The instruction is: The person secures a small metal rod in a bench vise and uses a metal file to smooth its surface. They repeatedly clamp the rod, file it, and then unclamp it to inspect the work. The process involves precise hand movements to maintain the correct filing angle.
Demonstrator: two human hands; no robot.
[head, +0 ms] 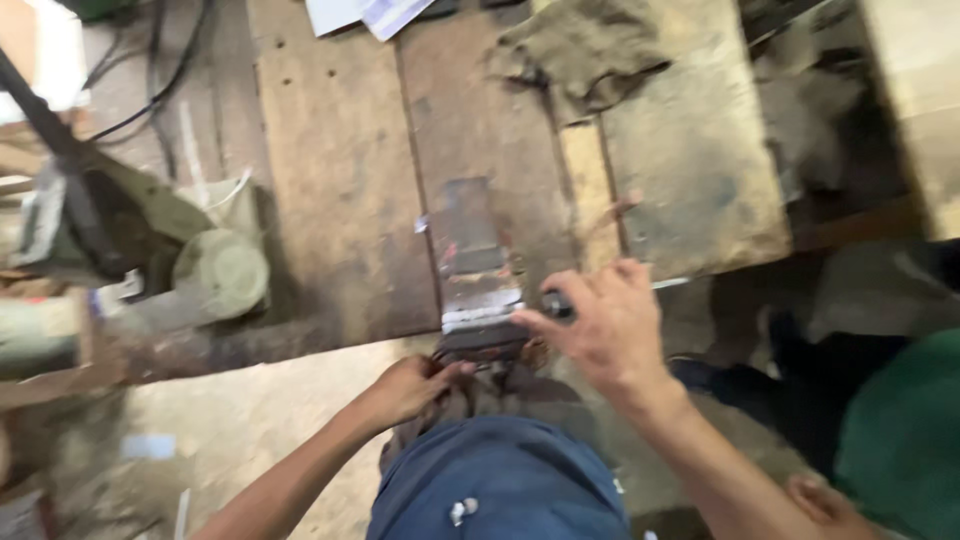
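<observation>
Hands are working at the near edge of the worn brown wooden plank bench (340, 200), right where a grey steel bench vise (472, 270) is sitting bolted on and overhanging the edge. The left hand (410, 388) is reaching up from below, fingers curled shut around something dark just under the vise's near end; motion blur is hiding exactly what it is. The right hand (600, 325) is coming in from the right, fingers closing on a small black knob-like piece (557, 304) just beside the vise's near right corner. Blue denim trousers (500, 480) are filling the near middle, tight against the bench edge.

Open room is lying on the far left half of the bench, bare planks with only screw holes. To the far right, a pale dusty board (690, 170) is resting on the planks, its near edge running close to the right hand. A crumpled olive-grey rag (585, 50) is lying at the far side, well apart from the vise. White paper sheets (365, 14) are poking over the far edge. On the left, a pale green round-bodied machine (215, 270) is standing off the bench, with black cables (160, 70) trailing behind it. A green garment (905, 430) is showing at the near right.
</observation>
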